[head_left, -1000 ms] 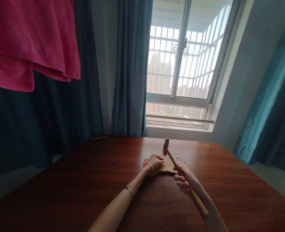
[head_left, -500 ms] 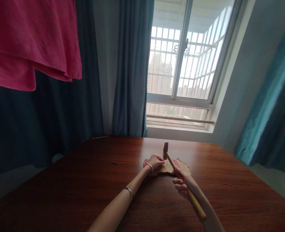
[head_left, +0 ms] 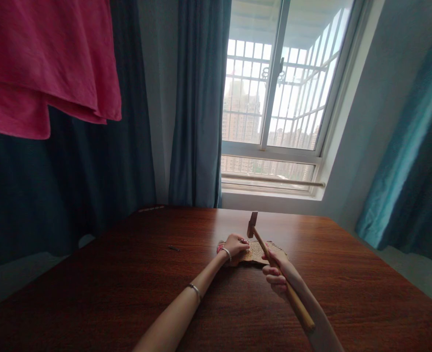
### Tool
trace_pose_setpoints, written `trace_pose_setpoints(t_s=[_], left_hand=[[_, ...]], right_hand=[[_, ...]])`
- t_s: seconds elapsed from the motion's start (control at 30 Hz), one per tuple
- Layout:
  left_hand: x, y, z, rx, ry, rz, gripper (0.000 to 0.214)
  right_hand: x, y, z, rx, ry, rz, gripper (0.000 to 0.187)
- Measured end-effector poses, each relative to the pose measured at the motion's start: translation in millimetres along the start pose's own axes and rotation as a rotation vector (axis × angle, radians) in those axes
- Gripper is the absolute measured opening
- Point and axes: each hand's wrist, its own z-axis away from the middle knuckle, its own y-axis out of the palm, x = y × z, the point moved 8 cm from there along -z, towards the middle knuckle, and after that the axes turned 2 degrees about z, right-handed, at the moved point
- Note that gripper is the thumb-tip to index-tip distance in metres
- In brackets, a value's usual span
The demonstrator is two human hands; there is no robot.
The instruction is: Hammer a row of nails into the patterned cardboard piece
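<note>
My right hand (head_left: 280, 274) is wrapped round the wooden handle of a hammer (head_left: 299, 304). Its dark metal head tilts up above a piece of corrugated cardboard (head_left: 259, 253), beside my left hand's fingertips. The cardboard is torn at the edges, dotted with many small marks and partly covered by both hands. My left hand (head_left: 235, 243) rests on the cardboard's left part with thumb and fingers pinched together. Whatever they pinch is too small to make out.
A small dark thin object (head_left: 173, 248) lies on the brown wooden table (head_left: 109, 293), left of the cardboard. Along the back edge is a narrow strip (head_left: 151, 209). A pink cloth (head_left: 47, 63) hangs at upper left, before blue curtains (head_left: 199, 107). Behind the table is a window (head_left: 270, 98).
The hammer head has risen slightly and moved a little to the right, with my right hand shifting along. My left hand stays in place on the cardboard.
</note>
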Motion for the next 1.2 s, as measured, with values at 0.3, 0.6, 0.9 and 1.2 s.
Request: trace_pose_setpoints(t_s=[0.3,0.6,0.9,1.2], left_hand=[[-1,1.0,2,0.009,-0.030,0.032,0.025],[-5,-0.1,4,0.017,-0.058,-0.017,0.024],[-1,1.3,1,0.017,-0.003,-0.016,0.024],[0,3.0,-1,0.048,0.043,0.000,0.024]], right_hand=[[-9,-3,0,-0.035,0.064,-0.006,0.033],[-9,-2,0,-0.063,0.062,0.026,0.032],[-7,-5,-1,-0.037,0.026,0.011,0.031],[5,2,4,0.002,-0.020,-0.005,0.027]])
